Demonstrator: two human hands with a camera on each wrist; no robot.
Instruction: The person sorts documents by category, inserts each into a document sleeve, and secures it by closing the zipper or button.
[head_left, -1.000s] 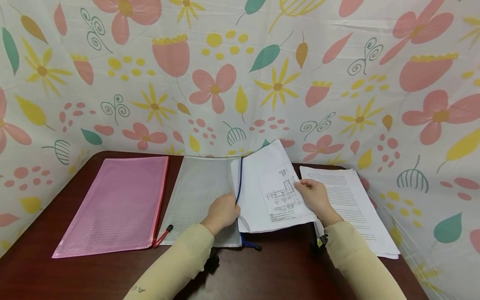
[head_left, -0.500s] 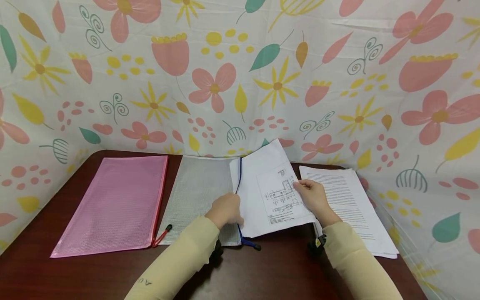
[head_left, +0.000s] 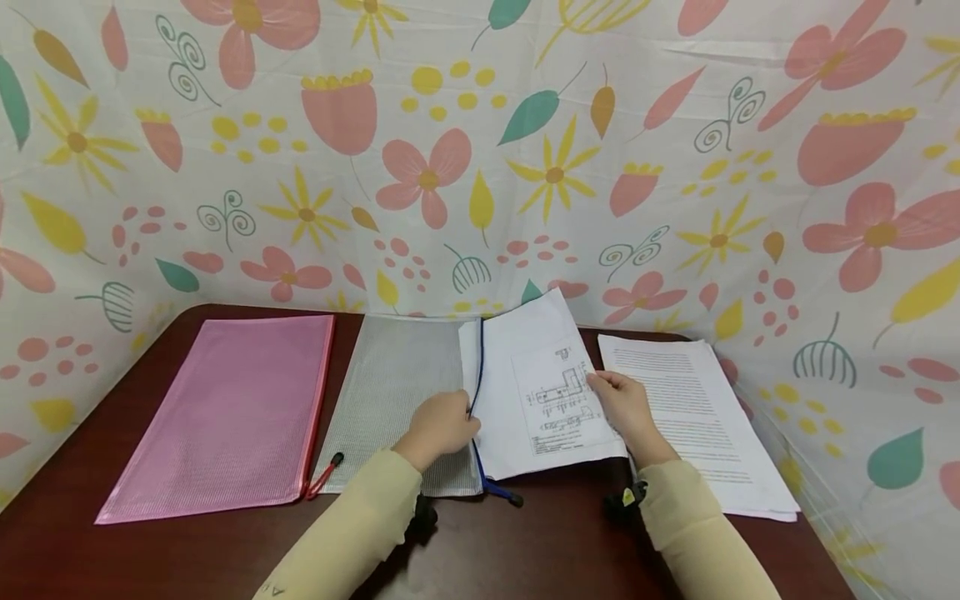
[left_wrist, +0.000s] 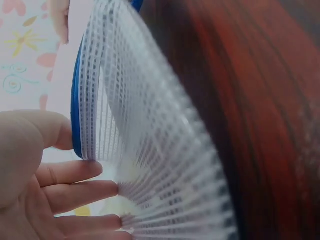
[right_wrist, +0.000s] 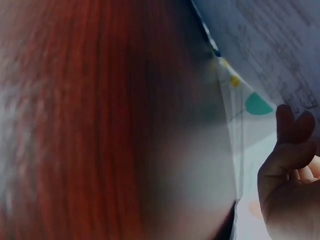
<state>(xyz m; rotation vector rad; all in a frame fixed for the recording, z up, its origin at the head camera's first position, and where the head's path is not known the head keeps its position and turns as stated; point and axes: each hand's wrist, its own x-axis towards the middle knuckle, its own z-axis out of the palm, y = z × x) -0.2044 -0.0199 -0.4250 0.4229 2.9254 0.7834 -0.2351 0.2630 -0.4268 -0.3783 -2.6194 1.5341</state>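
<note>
A person's 2 hands work at the middle of a dark wooden table (head_left: pixel 517 554). The left hand (head_left: pixel 441 425) pinches the blue edge (head_left: pixel 482 354) of a grey mesh pouch (head_left: pixel 401 358) between thumb and forefinger; in the left wrist view its other fingers stretch out beside the lifted mesh. The right hand (head_left: pixel 625 408) pinches the right side of a paper (head_left: pixel 510 358) printed with a technical drawing, its thumb and forefinger together. The paper tilts between the 2 hands, and a narrow white strip shows left of the blue edge. A blue pull (head_left: pixel 514 500) lies below the paper.

To the left, a pink pouch (head_left: pixel 225 417) lies flat; its red pull (head_left: pixel 322 477) reaches the grey pouch's lower left corner. To the right are text pages (head_left: pixel 697 408), partly covered by the right hand and sleeve (head_left: pixel 693 517). The left hand hides the grey pouch's lower part. Behind hangs a flowered curtain (head_left: pixel 427 250).
</note>
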